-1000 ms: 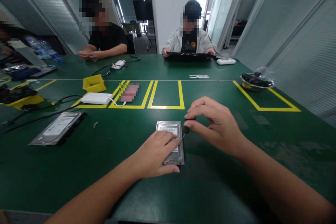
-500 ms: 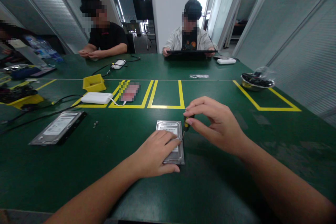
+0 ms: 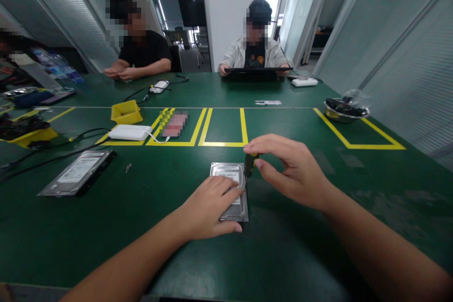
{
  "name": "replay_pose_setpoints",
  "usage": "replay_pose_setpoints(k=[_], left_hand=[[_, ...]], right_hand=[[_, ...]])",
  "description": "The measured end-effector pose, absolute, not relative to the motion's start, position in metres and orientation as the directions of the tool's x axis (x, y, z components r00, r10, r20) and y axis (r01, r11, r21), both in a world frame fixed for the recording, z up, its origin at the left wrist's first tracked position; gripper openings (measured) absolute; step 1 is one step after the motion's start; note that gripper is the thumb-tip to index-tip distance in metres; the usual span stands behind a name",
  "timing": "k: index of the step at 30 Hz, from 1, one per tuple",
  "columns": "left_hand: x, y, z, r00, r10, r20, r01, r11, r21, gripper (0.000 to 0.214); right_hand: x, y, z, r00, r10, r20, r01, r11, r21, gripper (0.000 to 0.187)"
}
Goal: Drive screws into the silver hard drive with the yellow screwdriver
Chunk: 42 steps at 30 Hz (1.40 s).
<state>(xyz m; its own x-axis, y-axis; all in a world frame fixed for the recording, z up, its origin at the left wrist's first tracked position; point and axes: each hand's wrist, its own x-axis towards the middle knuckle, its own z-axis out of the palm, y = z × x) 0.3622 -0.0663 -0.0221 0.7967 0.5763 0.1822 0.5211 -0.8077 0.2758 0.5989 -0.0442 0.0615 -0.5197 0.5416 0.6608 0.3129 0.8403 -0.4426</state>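
A silver hard drive (image 3: pixel 242 212) with a white label lies flat on the green table. My left hand (image 3: pixel 212 205) rests over its middle and holds it, thumb at the near edge, the fingers hiding much of the label. In my right hand (image 3: pixel 288 165) is a small screwdriver (image 3: pixel 249 164) with a black and yellow handle, held between thumb and fingers. It stands nearly upright, its shaft pointing down at the drive's right edge beside my left index fingertip. Whether the tip sits in a screw cannot be made out.
Another hard drive (image 3: pixel 78 172) lies to the left, with several small screws (image 3: pixel 128 168) nearby. Beyond are a yellow bin (image 3: pixel 126 112), a white power bank (image 3: pixel 130 132), cables and a metal bowl (image 3: pixel 346 112) of dark parts. Across the table sit people, one holding a dark tablet-like panel (image 3: pixel 258 73).
My right fingers have shifted on the screwdriver handle, its top now tilted slightly left and more of the handle showing. My left hand and the hard drive have stayed in place.
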Motion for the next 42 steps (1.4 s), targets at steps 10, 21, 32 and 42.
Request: replay_pose_setpoints(k=[10, 21, 32, 42], left_hand=[[0.3634, -0.0667, -0.0201, 0.795, 0.583, 0.167, 0.531, -0.803, 0.271, 0.071], [0.3638, -0.0656, -0.0202, 0.797, 0.583, 0.158, 0.531, -0.800, 0.279, 0.071], [0.3629, -0.0663, -0.0209, 0.799, 0.578, 0.165, 0.525, -0.804, 0.279, 0.071], [0.3631, -0.0657, -0.0217, 0.799, 0.577, 0.170, 0.523, -0.806, 0.277, 0.071]], right_hand=[[0.5978, -0.0441, 0.0618, -0.488, 0.553, 0.675, 0.391, 0.830, -0.397, 0.012], [0.5979, -0.0429, 0.0598, -0.486, 0.527, 0.697, 0.364, 0.847, -0.387, 0.012], [0.5983, -0.0438, 0.0609, -0.530, 0.520, 0.670, 0.336, 0.854, -0.397, 0.018], [0.5982, -0.0462, 0.0608, -0.510, 0.534, 0.674, 0.320, 0.845, -0.427, 0.021]])
